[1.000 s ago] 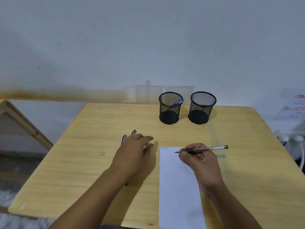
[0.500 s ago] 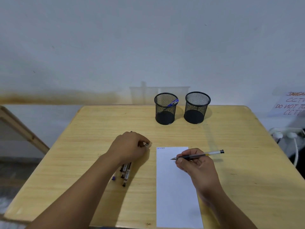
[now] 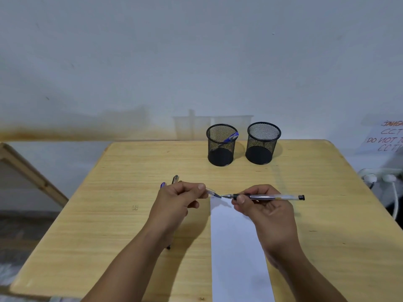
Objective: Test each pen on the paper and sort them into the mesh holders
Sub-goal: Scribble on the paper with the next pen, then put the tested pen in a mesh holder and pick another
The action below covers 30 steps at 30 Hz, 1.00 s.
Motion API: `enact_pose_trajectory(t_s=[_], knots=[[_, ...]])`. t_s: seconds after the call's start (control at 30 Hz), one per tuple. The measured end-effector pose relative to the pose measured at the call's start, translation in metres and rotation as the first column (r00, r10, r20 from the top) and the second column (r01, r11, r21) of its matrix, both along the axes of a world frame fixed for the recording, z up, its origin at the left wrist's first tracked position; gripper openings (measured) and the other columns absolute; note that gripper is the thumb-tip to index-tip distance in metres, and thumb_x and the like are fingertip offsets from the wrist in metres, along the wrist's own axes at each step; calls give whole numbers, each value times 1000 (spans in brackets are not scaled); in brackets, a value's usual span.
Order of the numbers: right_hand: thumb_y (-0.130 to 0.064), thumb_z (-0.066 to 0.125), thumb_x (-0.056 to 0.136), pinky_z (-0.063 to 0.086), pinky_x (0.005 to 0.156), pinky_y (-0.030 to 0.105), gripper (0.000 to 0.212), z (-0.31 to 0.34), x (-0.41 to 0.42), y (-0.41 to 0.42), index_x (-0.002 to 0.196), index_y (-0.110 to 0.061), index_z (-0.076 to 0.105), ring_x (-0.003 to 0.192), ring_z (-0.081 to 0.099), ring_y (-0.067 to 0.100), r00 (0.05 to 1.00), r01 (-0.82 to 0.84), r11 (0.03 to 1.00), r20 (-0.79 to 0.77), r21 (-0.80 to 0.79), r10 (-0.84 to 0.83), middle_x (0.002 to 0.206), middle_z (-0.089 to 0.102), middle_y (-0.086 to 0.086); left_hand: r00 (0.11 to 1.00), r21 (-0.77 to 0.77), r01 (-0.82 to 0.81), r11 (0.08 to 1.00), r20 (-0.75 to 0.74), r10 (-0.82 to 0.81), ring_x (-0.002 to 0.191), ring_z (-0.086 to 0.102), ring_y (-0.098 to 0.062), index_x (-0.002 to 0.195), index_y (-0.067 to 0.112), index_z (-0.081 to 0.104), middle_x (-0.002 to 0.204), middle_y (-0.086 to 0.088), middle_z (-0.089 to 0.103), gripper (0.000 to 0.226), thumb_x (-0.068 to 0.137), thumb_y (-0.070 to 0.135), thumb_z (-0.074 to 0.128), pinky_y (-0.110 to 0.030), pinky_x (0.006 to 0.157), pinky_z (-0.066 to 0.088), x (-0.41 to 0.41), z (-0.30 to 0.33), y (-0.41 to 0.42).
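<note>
My right hand (image 3: 265,211) grips a clear pen (image 3: 274,197) with a black end, held level over the top of the white paper (image 3: 237,247), tip pointing left. My left hand (image 3: 177,201) pinches a small clear cap (image 3: 211,191) with a bluish end, and that end touches the pen's tip. Ends of other pens (image 3: 175,179) stick out beyond my left hand on the table; the hand and forearm hide the rest of them. The left mesh holder (image 3: 220,156) contains a blue pen (image 3: 232,136). Nothing shows inside the right mesh holder (image 3: 262,153).
The wooden table (image 3: 109,214) stands against a white wall. A translucent container (image 3: 196,127) sits behind the holders. At the right are a handwritten sign (image 3: 388,136) and white plugs with cords (image 3: 379,177). A wooden frame (image 3: 28,173) leans at the left.
My left hand has risen off the loose pens and brought the cap right to the pen's tip. My right hand has lifted the pen slightly toward the paper's top edge.
</note>
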State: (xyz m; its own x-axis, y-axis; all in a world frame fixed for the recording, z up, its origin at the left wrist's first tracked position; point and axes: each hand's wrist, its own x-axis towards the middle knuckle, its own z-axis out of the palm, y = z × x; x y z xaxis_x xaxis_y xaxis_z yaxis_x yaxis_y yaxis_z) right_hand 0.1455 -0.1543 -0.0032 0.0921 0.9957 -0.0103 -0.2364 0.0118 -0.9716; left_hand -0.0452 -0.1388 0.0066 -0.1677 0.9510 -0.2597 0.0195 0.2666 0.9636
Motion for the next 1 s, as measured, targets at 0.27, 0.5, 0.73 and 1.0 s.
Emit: enact_pose_trajectory(t_s=[0.27, 0.5, 0.73, 1.0], knots=[[4, 73, 81, 58, 71, 24, 13, -1, -1, 0, 89, -5, 67, 81, 73, 24, 999, 9, 1000, 30, 22, -10, 84, 76, 10, 997, -17, 12, 1000, 76, -10, 62, 54, -7, 88, 15, 77, 87, 1, 77, 16, 86, 30, 72, -27, 65, 39, 14, 2, -5], [-1, 79, 76, 59, 75, 30, 15, -4, -2, -4, 84, -14, 74, 84, 74, 21, 999, 45, 999, 28, -10, -45, 86, 78, 5, 994, -22, 10, 1000, 113, -7, 67, 55, -10, 87, 15, 77, 89, -1, 77, 16, 86, 31, 72, -31, 68, 41, 27, 0, -8], [2, 78, 75, 53, 66, 13, 16, -11, -5, -8, 84, -10, 72, 75, 72, 6, 995, 100, 995, 5, 17, -100, 80, 77, -3, 990, -28, 6, 1000, 144, -2, 69, 58, -8, 86, 14, 76, 88, -2, 77, 14, 86, 27, 71, -34, 81, 46, 34, -4, -12], [-16, 72, 82, 55, 85, 35, 11, -13, -3, 6, 92, -12, 72, 92, 70, 22, 999, -27, 1000, 26, 8, 27, 92, 76, 6, 989, 13, 130, 991, 68, -131, 66, 58, -6, 85, 14, 75, 86, -2, 76, 16, 86, 29, 71, -31, 74, 43, 24, 0, -8]])
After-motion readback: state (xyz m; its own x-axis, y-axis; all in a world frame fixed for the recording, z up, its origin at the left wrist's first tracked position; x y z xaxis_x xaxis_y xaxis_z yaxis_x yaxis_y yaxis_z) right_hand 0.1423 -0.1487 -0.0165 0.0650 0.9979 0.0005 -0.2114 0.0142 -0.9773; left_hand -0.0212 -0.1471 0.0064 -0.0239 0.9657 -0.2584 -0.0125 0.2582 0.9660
